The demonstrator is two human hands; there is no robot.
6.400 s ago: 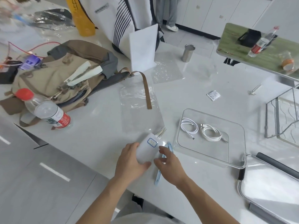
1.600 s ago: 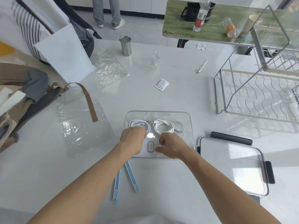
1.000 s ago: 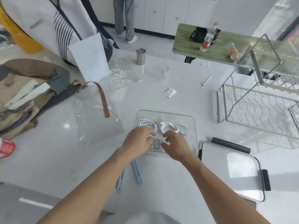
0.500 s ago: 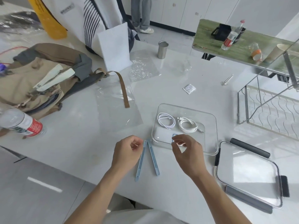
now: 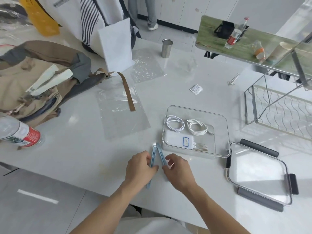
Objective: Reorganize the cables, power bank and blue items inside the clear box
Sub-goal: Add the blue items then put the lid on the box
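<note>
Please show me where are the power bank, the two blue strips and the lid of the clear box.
power bank [image 5: 177,140]: head view, on its white top face, inside the clear box.
blue strips [image 5: 160,153]: head view, on the right strip's upper part, above the right hand.
lid [image 5: 258,173]: head view, on its clear middle panel.

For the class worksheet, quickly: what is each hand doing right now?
Left hand: grips the left blue strip on the table.
Right hand: fingers curled at the right blue strip; a firm grip cannot be told.
</note>
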